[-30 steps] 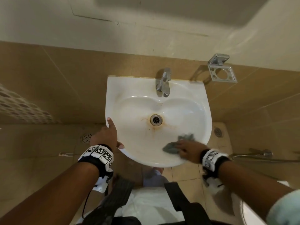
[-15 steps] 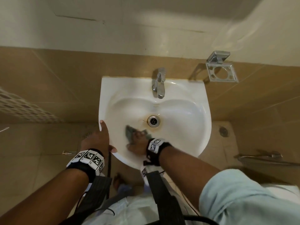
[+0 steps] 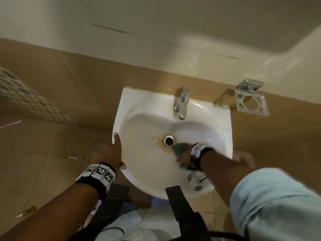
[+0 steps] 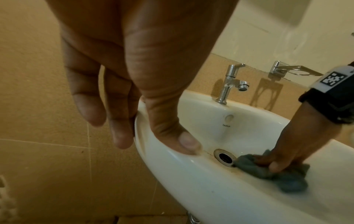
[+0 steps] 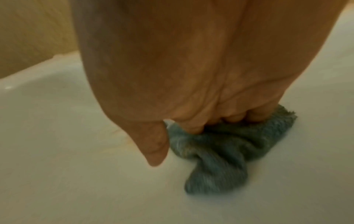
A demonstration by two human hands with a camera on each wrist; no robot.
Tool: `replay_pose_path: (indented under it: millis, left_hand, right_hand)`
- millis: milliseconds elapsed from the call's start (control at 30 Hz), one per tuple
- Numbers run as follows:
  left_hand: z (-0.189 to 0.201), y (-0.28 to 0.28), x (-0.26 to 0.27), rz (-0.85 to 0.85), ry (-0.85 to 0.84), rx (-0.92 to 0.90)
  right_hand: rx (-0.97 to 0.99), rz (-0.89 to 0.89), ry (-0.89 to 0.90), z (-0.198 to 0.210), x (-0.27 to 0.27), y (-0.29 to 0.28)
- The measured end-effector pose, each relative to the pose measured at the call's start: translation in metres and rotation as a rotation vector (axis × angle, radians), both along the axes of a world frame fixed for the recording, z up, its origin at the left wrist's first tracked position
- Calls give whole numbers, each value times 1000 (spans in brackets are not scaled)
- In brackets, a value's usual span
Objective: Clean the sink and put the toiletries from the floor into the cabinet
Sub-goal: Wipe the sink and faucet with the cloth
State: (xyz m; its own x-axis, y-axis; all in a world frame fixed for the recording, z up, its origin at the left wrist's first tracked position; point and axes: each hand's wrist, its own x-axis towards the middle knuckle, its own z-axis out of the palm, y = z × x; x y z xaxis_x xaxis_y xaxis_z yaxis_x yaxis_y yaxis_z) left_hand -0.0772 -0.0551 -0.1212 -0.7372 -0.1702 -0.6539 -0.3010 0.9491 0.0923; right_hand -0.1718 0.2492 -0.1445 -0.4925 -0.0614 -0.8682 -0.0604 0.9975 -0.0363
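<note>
A white wall sink (image 3: 147,178) fills the middle of the head view, with brown stains around its metal drain (image 3: 168,140). My right hand (image 3: 184,154) is inside the basin just right of the drain, fingers curled on a bunched grey-blue cloth (image 4: 272,171) and pressing it to the porcelain. The right wrist view shows those fingers dug into the cloth (image 5: 216,153). My left hand (image 3: 108,152) holds the sink's left rim (image 4: 145,145), thumb over the top edge and fingers down its outer side.
A chrome tap (image 3: 181,103) stands at the back of the sink. A chrome tumbler holder (image 3: 251,100) is fixed to the tan tiled wall at right. A floor drain (image 3: 99,144) lies left of the sink. No toiletries or cabinet appear.
My right hand swept the cloth from the basin's front right to the left of the drain, then back to just right of the drain. The left hand stayed on the rim.
</note>
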Motion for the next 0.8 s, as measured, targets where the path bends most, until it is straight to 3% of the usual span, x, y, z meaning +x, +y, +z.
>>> replay_pose_path:
  millis: [100,167,233,333,400,467,600,633,700,800]
  left_hand:
    - [1,1,1,11,10,-9]
    - [-2,-1,1,4,16,-14]
    - [-4,-3,2,2,33,-17]
    - [-4,-2,1,13,28,-31]
    - [-4,-2,1,19,31,-33]
    - [-6,-2,1,24,33,-19]
    - [-8,-4,3,16,53,-4]
    - [-8,-4,4,14,52,-5]
    - [-7,-4,5,16,60,-7]
    - [-7,-4,5,21,72,6]
  right_hand:
    - [-241,-80,-119,-9,33,-92]
    - [-416,-37,-75,-7,40,-149]
    - [-455,-16,-30,3,35,-175]
    - [-463,79,70,8,22,-145]
    - [-388,157,24,9,17,-112]
    - [-371,99,-10,3,13,-84]
    - [-368,-447,82,-3,4,-40]
    - [-358,-511,145,-3,2,-31]
    - [-292,-544,266,0,-1,-20]
    - [-191,-411,390,2,-5,-30]
